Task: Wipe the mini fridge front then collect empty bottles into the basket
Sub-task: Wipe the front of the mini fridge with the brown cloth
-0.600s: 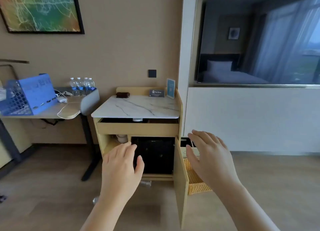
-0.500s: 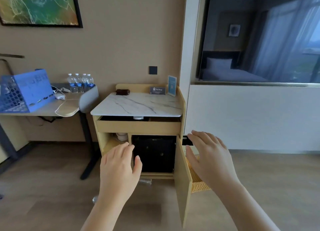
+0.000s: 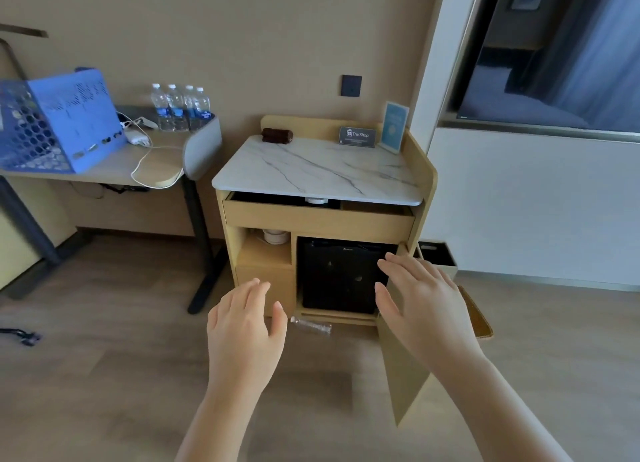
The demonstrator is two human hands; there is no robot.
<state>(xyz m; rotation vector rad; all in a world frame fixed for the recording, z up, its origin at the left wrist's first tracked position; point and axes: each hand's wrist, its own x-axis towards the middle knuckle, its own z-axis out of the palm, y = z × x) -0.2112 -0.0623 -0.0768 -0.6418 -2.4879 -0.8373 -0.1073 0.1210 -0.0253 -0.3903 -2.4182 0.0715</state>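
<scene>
Head view: left hand [image 3: 242,326] and right hand [image 3: 426,309] spread, empty, before the fridge [image 3: 339,274] in its cabinet [image 3: 318,220]. No cloth seen; wiping judged unstarted. Bottle [image 3: 311,325] lies on floor [image 3: 104,357], uncollected; basket [image 3: 477,317] behind the door [image 3: 401,375]

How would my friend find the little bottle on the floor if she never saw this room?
Find the wooden cabinet with the white marble top; a black mini fridge sits in its lower right space. On the floor just before the cabinet's bottom edge lies a small clear bottle. Unlike the four blue-labelled bottles standing on the desk at left, it lies on its side.
</scene>
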